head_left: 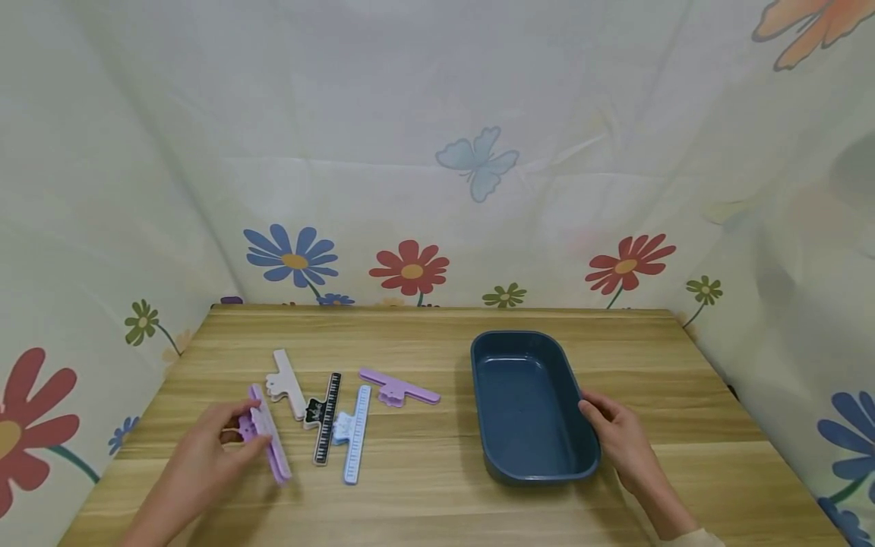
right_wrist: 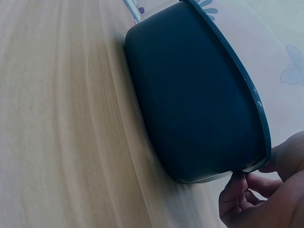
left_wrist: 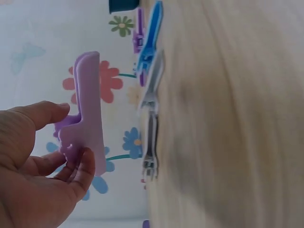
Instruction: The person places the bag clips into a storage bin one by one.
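My left hand (head_left: 208, 452) holds a purple sealing clip (head_left: 271, 439) between thumb and fingers, raised above the table. Seen from the left wrist, the clip (left_wrist: 90, 114) stands upright and its long jaw is closed. Beside that hand lie a white clip (head_left: 290, 385), a black clip (head_left: 328, 418) and a light blue clip (head_left: 357, 434). Another purple clip (head_left: 403, 387) rests farther right. With thumb and fingers my right hand (head_left: 623, 437) pinches the right rim of a dark blue plastic bin (head_left: 526, 410). Nothing lies inside the bin.
The wooden table (head_left: 410, 509) carries everything. Behind it and at both sides hangs a pale curtain (head_left: 383, 190) printed with flowers and butterflies. The table's back edge (head_left: 437, 308) meets this curtain.
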`<action>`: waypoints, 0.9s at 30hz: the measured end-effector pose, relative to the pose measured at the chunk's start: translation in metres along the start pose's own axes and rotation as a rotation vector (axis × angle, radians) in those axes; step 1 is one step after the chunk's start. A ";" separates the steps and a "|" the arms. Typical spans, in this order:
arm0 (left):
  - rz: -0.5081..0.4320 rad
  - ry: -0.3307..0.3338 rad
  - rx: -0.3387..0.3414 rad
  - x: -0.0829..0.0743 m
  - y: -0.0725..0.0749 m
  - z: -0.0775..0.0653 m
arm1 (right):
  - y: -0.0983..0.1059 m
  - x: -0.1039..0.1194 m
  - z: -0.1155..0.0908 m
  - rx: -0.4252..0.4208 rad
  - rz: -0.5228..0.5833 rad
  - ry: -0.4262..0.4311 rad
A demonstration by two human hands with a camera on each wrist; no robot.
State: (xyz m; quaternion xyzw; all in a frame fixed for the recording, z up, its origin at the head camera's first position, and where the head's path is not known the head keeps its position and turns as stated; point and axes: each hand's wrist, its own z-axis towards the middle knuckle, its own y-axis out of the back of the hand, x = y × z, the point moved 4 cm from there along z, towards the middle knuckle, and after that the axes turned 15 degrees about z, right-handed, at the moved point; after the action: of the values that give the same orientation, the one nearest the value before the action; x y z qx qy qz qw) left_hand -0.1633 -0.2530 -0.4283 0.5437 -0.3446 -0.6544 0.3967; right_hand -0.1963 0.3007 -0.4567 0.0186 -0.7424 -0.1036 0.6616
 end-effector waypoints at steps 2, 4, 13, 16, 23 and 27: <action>0.007 -0.006 -0.010 -0.003 0.006 0.002 | 0.000 0.000 0.000 0.000 0.004 0.002; 0.006 -0.014 -0.017 -0.006 0.012 0.004 | 0.000 0.000 0.000 0.001 0.008 0.004; -0.052 -0.050 -0.029 -0.024 0.043 0.014 | 0.000 -0.001 -0.001 -0.013 0.026 -0.001; -0.072 -0.093 -0.064 -0.033 0.057 0.017 | 0.000 -0.002 -0.001 -0.021 0.033 -0.002; -0.045 -0.135 -0.086 -0.052 0.093 0.024 | 0.000 -0.001 -0.001 -0.021 0.026 0.004; -0.037 -0.163 -0.093 -0.061 0.112 0.029 | 0.000 -0.002 -0.001 -0.024 0.019 0.006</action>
State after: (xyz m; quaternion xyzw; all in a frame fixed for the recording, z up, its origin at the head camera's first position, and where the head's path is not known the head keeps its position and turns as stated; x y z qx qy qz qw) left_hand -0.1701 -0.2479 -0.2976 0.4761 -0.3349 -0.7189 0.3800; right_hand -0.1949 0.3011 -0.4582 0.0040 -0.7394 -0.1062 0.6648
